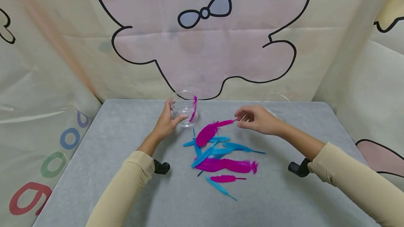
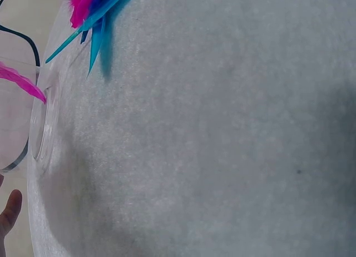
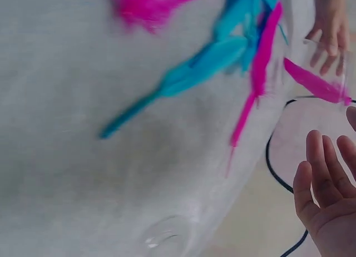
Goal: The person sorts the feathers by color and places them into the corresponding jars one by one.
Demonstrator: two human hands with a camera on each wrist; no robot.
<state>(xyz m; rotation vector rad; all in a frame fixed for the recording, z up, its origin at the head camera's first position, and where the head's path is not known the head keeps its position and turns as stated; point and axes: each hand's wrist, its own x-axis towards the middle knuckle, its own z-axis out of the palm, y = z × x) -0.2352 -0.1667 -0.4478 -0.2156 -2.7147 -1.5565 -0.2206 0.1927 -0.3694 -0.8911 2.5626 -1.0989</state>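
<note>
My left hand [image 1: 169, 120] grips a clear plastic cup [image 1: 184, 108] at the table's back edge, thumb across its front. A pink feather [image 1: 194, 109] stands inside against the cup's right wall; the left wrist view also shows this feather [image 2: 22, 84]. Right of the cup, my right hand [image 1: 260, 119] hovers with loosely bent fingers near the quill of a pink feather [image 1: 206, 134] atop the pile. In the right wrist view the right hand [image 3: 328, 196] holds nothing, its fingers apart. Several blue feathers [image 1: 205, 155] and pink feathers [image 1: 227, 165] lie loosely heaped on the table.
A second clear round container [image 1: 277, 104] stands at the back right, behind my right hand. The grey table [image 1: 132, 199] ends at a printed cloth backdrop [image 1: 142, 45]. A small pink feather [image 1: 225, 178] and a blue one [image 1: 219, 187] lie nearest me.
</note>
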